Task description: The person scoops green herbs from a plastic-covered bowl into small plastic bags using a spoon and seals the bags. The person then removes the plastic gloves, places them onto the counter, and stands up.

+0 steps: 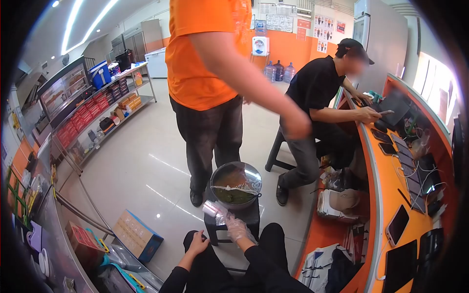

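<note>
A metal bowl (226, 171) stands on a dark stool (248, 217) in front of my knees. Inside it is green and reddish-brown content, with a whitish band across the middle. My right hand (238, 229), in a clear plastic glove, is at the stool's near left side, closed around the near end of a shiny clear plastic bundle (213, 209); whether this is a roll or a stack I cannot tell. My bare left hand (198, 242) rests by my left knee, fingers loosely bent and apart, holding nothing.
A person in an orange shirt (202, 73) stands behind the bowl, one arm outstretched. Another person in black (312, 83) sits at an orange counter (378, 168) with phones and cables. A cardboard box (137, 235) lies on the floor left; a steel table (53, 229) is beside me.
</note>
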`<state>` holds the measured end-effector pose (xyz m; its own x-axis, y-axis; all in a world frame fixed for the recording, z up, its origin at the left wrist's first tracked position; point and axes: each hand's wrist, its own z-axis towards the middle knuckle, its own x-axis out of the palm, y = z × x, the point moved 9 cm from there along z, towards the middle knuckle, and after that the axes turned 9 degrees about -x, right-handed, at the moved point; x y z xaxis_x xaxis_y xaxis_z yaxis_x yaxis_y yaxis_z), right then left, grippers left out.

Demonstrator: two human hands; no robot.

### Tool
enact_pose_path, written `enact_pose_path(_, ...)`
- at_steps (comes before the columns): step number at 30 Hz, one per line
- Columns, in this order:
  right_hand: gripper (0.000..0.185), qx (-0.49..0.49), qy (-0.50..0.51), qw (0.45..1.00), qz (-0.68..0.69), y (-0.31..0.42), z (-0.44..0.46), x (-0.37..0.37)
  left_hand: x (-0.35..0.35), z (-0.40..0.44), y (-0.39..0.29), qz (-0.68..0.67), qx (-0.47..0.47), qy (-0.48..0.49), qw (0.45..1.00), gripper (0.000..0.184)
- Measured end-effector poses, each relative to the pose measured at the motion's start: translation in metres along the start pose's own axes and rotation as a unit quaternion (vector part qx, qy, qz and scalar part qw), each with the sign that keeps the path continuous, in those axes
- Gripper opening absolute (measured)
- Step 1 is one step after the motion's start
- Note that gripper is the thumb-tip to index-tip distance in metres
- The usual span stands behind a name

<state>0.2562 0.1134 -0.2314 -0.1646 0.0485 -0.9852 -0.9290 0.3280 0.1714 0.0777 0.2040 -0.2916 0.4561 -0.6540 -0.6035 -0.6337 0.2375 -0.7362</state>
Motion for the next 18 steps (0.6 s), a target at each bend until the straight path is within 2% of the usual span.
enact_pose_path(2,0.075,-0.013,-0.029,0.999,-0.011,0.004,-0.009,-0.011,0.009,-0.004,-0.009,0.008,0.002,0.010,1.000,0.064)
enact_pose_path(5,0.076,-0.006,-0.010,1.000,-0.013,0.003,-0.014,-0.017,0.031,-0.001,-0.032,0.029,0.048,0.035,0.998,0.061)
enact_pose_path(6,0.076,0.000,-0.003,1.000,-0.002,0.003,-0.016,-0.023,0.039,0.004,-0.044,0.052,0.122,0.016,0.991,0.059)
enact_pose_path(7,0.076,0.005,0.005,1.000,0.010,0.003,-0.018,-0.029,0.048,0.007,-0.042,0.104,0.134,0.008,0.985,0.058)
enact_pose_path(9,0.076,0.013,0.025,0.999,0.033,0.002,-0.023,-0.037,0.049,0.004,-0.080,0.206,0.156,-0.004,0.966,0.057)
enact_pose_path(11,0.074,0.020,0.046,0.997,0.057,-0.004,-0.028,-0.040,0.056,0.018,-0.088,0.248,0.170,-0.035,0.953,0.055)
enact_pose_path(14,0.066,0.058,0.011,0.991,0.124,-0.021,-0.046,-0.053,0.067,0.029,-0.101,0.299,0.208,-0.090,0.927,0.054)
enact_pose_path(18,0.051,0.096,-0.030,0.952,0.288,-0.044,-0.084,-0.079,0.090,0.040,-0.114,0.301,0.192,-0.072,0.931,0.058)
